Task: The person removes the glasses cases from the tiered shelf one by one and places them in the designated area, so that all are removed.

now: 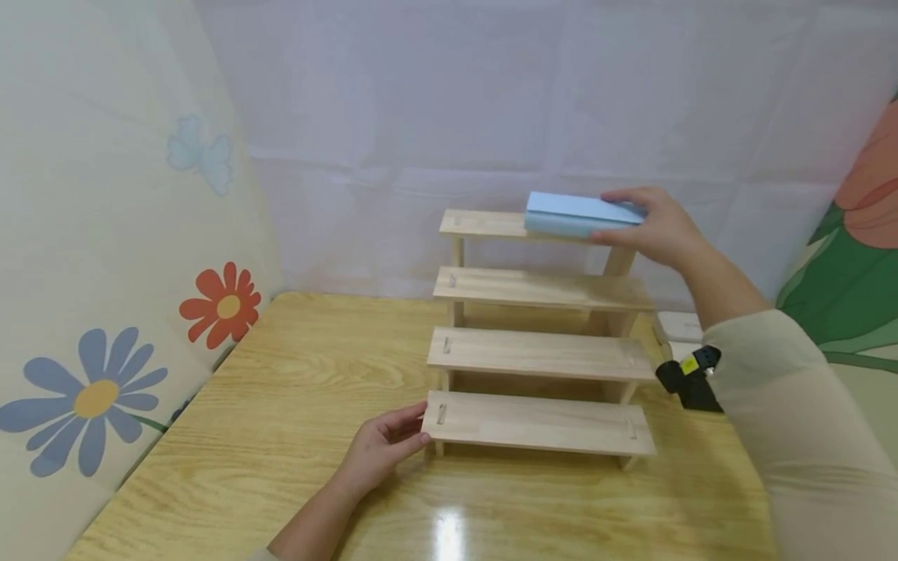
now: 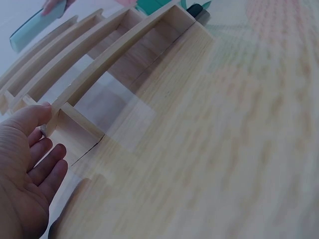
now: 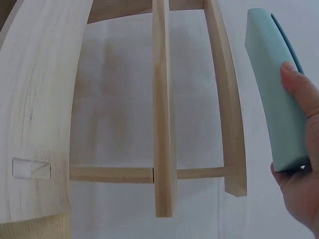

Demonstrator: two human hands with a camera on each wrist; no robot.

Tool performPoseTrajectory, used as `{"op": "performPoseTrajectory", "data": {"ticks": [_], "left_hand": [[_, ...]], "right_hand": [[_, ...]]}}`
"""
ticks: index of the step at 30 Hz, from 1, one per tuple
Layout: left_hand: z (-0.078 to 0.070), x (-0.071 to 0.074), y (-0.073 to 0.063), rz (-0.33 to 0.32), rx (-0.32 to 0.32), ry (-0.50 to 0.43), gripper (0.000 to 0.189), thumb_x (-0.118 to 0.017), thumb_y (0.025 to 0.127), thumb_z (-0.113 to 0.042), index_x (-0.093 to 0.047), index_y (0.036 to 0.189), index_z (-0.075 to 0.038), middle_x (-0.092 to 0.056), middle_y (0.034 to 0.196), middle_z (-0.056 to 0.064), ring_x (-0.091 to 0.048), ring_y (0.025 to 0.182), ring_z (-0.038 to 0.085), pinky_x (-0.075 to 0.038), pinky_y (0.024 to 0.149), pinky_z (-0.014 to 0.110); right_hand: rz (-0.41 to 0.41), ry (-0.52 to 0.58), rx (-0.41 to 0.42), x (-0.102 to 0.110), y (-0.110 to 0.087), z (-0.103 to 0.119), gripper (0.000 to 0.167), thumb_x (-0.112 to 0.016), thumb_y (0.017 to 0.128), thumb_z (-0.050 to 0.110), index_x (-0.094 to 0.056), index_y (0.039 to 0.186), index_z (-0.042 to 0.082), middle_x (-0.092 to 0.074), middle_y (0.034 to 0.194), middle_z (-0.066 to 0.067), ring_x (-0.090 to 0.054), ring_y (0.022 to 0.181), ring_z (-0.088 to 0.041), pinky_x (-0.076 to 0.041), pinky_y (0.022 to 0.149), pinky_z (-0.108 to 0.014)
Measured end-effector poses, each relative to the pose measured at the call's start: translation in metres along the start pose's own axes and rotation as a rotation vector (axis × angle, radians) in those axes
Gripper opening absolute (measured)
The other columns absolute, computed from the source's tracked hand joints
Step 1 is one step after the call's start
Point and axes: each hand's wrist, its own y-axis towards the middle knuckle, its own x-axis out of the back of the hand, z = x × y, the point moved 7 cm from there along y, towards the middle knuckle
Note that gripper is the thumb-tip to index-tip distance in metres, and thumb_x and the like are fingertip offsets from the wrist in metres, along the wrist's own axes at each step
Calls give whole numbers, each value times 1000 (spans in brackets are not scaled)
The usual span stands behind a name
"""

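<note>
A pale wooden four-step display rack (image 1: 536, 354) stands on the table. My left hand (image 1: 382, 448) holds the left end of its lowest step, the thumb at the front edge; in the left wrist view some fingers (image 2: 50, 169) hang loosely below. Up at the top step, my right hand (image 1: 659, 226) grips the right end of a light blue oblong case (image 1: 571, 214), shaped like a glasses case. The case hides the top step's right part in the head view. In the right wrist view the case (image 3: 274, 89) appears beside the top step, with a gap between them.
Wood-patterned table (image 1: 337, 351) runs to a white cloth backdrop (image 1: 393, 117). Right of the rack lie a black object with a yellow label (image 1: 691, 365) and a white item (image 1: 680, 326), partly covered by the sleeve. Flower-printed panels (image 1: 126, 234) flank the table.
</note>
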Motion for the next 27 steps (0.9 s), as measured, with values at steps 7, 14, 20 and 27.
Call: {"op": "performPoseTrajectory", "data": {"ticks": [7,14,20,27], "left_hand": [[0,0,1,-2,1,3,51,-73,86,-7,-55,131,9,-60,129,29,-66,110,21,-53,92,18],[0,0,2,-4,5,1,51,-73,86,-7,-55,131,9,-60,128,29,-67,108,17,-54,93,20],[-1,0,3,1,11,-7,51,-73,86,-7,-54,131,9,-60,129,30,-66,109,20,-55,93,22],[-2,0,4,-1,12,3,51,-72,87,-7,-54,132,9,-60,129,29,-65,113,32,-55,93,22]], "right_hand": [[-35,-12,-16,10,-9,-9,81,-77,80,49,-44,148,18,-30,157,-18,-36,135,-44,-34,109,-63],[-40,-10,-25,17,-17,-16,82,-75,81,51,-43,149,18,-29,158,-18,-36,134,-45,-35,107,-64],[-30,-21,-39,22,-22,-24,83,-74,82,52,-40,150,19,-25,160,-19,-33,134,-47,-33,106,-66],[-37,-29,-27,27,-29,-30,82,-74,83,50,-40,150,18,-28,158,-19,-34,133,-46,-35,103,-65]]}}
